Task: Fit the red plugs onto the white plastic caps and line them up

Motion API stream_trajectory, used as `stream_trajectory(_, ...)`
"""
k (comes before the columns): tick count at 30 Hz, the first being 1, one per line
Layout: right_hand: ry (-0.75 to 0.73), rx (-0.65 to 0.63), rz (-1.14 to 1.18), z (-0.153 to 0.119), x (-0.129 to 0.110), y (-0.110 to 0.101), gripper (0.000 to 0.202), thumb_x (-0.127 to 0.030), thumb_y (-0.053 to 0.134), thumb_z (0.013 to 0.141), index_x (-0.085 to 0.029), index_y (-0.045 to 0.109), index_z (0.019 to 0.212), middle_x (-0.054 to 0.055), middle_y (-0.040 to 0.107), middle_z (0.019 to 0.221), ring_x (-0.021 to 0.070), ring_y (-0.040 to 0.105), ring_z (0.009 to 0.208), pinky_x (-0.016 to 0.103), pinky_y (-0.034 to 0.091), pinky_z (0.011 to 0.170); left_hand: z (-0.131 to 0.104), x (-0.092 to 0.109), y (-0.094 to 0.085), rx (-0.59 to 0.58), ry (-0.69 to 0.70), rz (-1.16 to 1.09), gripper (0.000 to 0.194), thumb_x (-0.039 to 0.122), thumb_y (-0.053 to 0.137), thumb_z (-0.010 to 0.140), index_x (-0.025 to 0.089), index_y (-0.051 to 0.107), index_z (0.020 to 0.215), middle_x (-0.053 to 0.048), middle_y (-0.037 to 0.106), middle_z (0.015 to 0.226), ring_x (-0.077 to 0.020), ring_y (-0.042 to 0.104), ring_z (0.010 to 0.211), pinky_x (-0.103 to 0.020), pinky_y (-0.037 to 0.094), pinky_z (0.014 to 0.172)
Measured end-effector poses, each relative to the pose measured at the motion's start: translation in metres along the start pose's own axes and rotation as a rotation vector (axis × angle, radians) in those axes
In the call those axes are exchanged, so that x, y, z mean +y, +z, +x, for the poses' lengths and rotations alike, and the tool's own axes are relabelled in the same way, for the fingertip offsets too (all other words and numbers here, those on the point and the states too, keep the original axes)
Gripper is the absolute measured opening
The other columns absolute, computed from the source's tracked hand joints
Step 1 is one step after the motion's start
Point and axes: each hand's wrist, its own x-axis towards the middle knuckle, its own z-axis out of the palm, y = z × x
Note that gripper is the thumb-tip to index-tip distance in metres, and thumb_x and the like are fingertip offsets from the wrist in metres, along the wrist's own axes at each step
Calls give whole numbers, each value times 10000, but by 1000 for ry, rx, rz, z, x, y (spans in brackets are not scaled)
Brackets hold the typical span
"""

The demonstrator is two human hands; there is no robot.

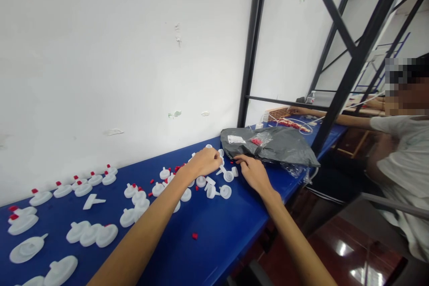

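Observation:
My left hand reaches over a cluster of white plastic caps near the grey plastic bag. Its fingers are curled closed, and whatever they hold is hidden. Just to the right, my right hand has its fingers apart at the bag's near edge, holding nothing I can see. Between the hands lie white round caps with stems, such as one cap, and a tiny red piece. Below the hands, another white cap lies on the blue table.
White spouted caps with red tips, one at the back, stand along the wall. A white T-shaped piece and a loose red tip lie on the table. A black metal post rises behind the bag. Another person sits at right.

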Motion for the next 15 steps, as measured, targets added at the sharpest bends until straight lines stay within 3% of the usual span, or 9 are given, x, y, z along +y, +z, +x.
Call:
stream_trajectory(6, -74, -94, 89, 1, 1, 3, 456, -125, 393, 870, -277, 734, 1134, -6, 776, 1078, 198, 686, 1068, 300, 468, 932, 5, -9, 6, 7, 60, 83, 571, 255, 606, 884, 223, 382, 361, -2, 410, 374, -138, 299, 390, -310, 164, 517)
stream_trajectory(9, -76, -89, 158, 2, 0, 3, 452, -118, 383, 858, -257, 731, 1111, -2, 779, 1048, 191, 698, 1012, 295, 474, 912, 7, -11, 8, -21, 122, 94, 582, 372, 525, 954, 220, 473, 395, -16, 472, 391, -148, 387, 394, -291, 226, 518)
stream_trajectory(11, -74, -69, 171, 2, -1, 2, 442, -117, 382, 850, -252, 732, 1084, -3, 779, 1029, 190, 701, 979, 291, 478, 887, 7, -11, 8, -42, 167, 106, 575, 403, 475, 976, 217, 524, 434, -16, 497, 399, -153, 429, 392, -284, 252, 512)
stream_trajectory(15, -65, -48, 171, 0, -4, 1, 423, -124, 386, 840, -270, 728, 1042, -19, 775, 995, 186, 705, 905, 274, 488, 774, 6, -9, 8, -63, 178, 187, 559, 367, 485, 966, 221, 477, 427, -8, 500, 395, -140, 406, 362, -289, 231, 480)
